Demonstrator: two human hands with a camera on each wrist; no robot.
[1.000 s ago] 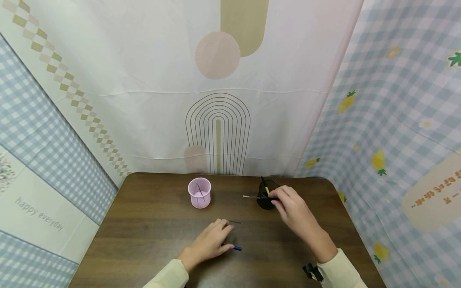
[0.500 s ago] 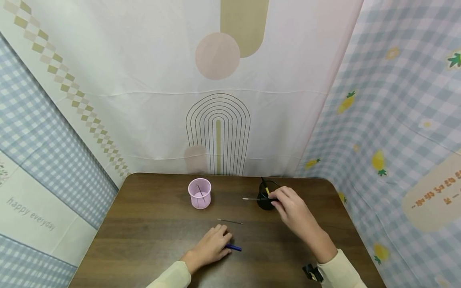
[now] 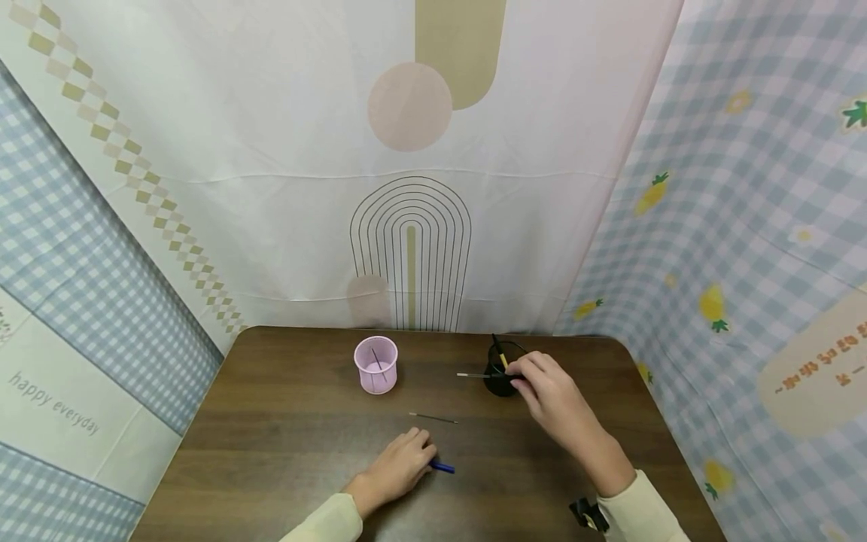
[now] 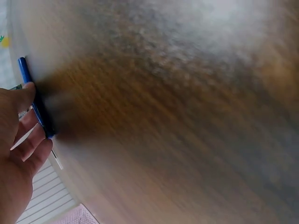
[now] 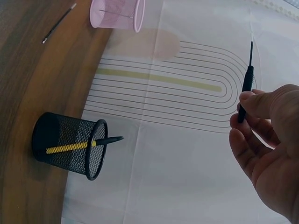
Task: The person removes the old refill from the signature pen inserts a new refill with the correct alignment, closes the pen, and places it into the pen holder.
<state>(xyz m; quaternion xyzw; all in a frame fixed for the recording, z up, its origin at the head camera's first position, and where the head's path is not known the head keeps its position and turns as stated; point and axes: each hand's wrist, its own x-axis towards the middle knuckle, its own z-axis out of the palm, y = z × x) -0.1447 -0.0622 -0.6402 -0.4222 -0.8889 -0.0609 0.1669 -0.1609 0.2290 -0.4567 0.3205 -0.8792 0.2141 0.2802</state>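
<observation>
My left hand point(image 3: 401, 465) is low over the table near the front, its thumb and fingertips pinching a slim blue pen point(image 4: 35, 95). At the back right my right hand point(image 3: 552, 395) holds, between thumb and fingers, a slim black stick point(image 5: 246, 88) with a ribbed grip and a thin rod at its end. That rod points left in the head view, in front of a black mesh pen cup point(image 5: 63, 128). A yellow and black pen point(image 5: 77, 147) leans inside this cup. Between the hands, a thin dark rod point(image 3: 433, 418) with pale ends lies on the table.
A pink mesh cup point(image 3: 369, 382) with a thin rod leaning inside stands at the back, left of the black one. Beside the right sleeve is a small black object point(image 3: 586, 514). The wooden table point(image 3: 271, 421) ends at a hanging cloth point(image 3: 291, 241).
My left hand has drawn back toward the front edge with the blue pen, uncovering the thin rod's left end. The stick in my right hand has dipped slightly.
</observation>
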